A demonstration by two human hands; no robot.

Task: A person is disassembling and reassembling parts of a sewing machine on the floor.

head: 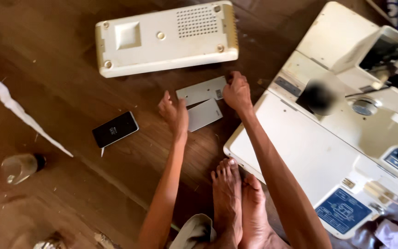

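While both hands press grey plates (202, 90) | left hand (173, 112) grip flat-open | right hand (237, 91) grip unclear | phone (115, 129) beside, cream casing (162, 39) beyond

- Two bare hands were in view: the left hand (173, 112) and the right hand (237, 92).
- Two grey flat plates lay on the floor: an upper plate (201, 91) and a lower plate (204, 114).
- One cream casing (166, 37) lay beyond them.
- One large white machine (337, 133) lay on the right.
- One black phone (115, 129) was there.
- One clear bottle (20, 167) lay at the left.
- Two bare feet (238, 203) showed.
- One white strip (19, 112) crossed the floor (61, 69).
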